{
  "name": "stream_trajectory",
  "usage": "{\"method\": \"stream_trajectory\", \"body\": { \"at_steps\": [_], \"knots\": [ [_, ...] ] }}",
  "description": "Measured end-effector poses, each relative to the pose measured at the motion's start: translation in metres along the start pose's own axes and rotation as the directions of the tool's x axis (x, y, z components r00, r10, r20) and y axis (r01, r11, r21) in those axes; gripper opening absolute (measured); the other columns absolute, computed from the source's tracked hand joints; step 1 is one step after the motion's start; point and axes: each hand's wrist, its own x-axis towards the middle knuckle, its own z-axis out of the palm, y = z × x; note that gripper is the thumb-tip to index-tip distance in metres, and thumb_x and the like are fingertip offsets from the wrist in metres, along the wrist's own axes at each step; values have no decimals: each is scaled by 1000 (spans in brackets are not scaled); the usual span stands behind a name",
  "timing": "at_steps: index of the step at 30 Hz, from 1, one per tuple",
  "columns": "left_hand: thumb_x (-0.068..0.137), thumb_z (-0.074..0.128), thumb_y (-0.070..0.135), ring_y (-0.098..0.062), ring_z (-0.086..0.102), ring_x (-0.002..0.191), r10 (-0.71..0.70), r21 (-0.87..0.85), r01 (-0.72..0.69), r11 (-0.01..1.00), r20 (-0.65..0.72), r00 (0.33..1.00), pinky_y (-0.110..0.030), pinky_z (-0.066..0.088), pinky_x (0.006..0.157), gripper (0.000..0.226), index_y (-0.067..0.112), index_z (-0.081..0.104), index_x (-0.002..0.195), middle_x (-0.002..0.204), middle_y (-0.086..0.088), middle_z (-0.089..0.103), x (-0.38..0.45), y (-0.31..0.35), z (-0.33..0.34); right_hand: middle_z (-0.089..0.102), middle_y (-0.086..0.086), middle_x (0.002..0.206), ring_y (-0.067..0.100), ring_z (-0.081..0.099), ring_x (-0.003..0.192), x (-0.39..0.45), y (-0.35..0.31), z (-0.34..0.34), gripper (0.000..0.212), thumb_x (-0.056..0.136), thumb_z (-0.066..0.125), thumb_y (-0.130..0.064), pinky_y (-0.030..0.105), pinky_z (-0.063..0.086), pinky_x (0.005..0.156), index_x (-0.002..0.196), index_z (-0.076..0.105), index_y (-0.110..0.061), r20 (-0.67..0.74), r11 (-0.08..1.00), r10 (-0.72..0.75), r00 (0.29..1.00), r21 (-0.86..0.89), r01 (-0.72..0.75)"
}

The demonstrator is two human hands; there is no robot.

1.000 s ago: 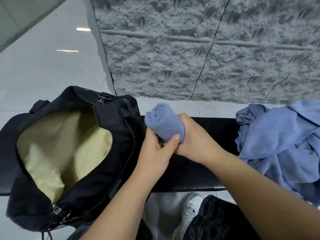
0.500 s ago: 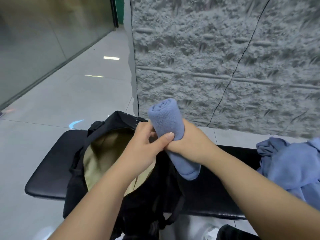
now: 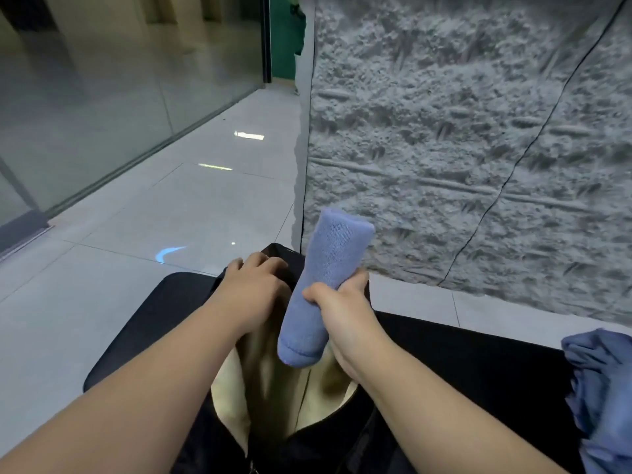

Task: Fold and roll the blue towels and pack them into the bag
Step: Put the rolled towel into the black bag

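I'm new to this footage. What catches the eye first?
The rolled blue towel, held upright at centre in the right hand. Beneath it gapes the black bag with cream lining, the left hand on its far rim. Loose blue towels lie heaped at the right edge.

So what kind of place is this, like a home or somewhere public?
Probably a public or commercial building, perhaps a lobby or corridor. A glossy tiled floor runs beside a glass wall, a rough stone-look wall stands ahead, and the bag sits on a padded black bench.
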Motion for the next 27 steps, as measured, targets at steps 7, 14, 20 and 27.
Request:
{"method": "stream_trajectory", "body": {
  "at_steps": [7, 14, 20, 27],
  "knots": [
    [92, 39, 18, -20, 32, 122, -45, 140, 20, 990, 176, 983, -31, 36, 88, 39, 30, 54, 125, 146, 7, 27, 4, -10, -2, 44, 1, 98, 13, 49, 85, -5, 25, -10, 36, 87, 51, -10, 27, 43, 70, 107, 23, -21, 148, 893, 17, 989, -448, 51],
    [89, 46, 11, -20, 43, 108, 24, 58, -34, 998, 158, 987, -30, 44, 85, 44, 22, 48, 131, 139, 6, 34, 14, -22, -9, 31, -4, 117, 12, 35, 105, -1, 32, -25, 50, 83, 48, -10, 30, 37, 79, 124, 24, -26, 122, 549, -235, 964, -802, 235],
    [83, 35, -8, -16, 44, 126, 73, -92, -63, 994, 103, 992, -22, 38, 80, 67, 22, 37, 143, 156, 10, 13, 17, -26, -27, 54, 8, 73, 27, 55, 72, 10, 72, -23, 58, 43, 69, -11, 34, 33, 56, 96, 45, -9, 324, -262, -424, 846, -938, 228],
    [83, 31, -12, -10, 27, 139, 112, -161, -101, 982, 56, 992, -20, 27, 104, 69, 17, 30, 146, 157, 11, 12, 25, -25, -31, 63, 10, 87, 24, 54, 85, 28, 76, 14, 34, 71, 58, -21, 35, 34, 68, 104, 63, -12, 289, -369, -244, 926, -910, 187]
  ]
}}
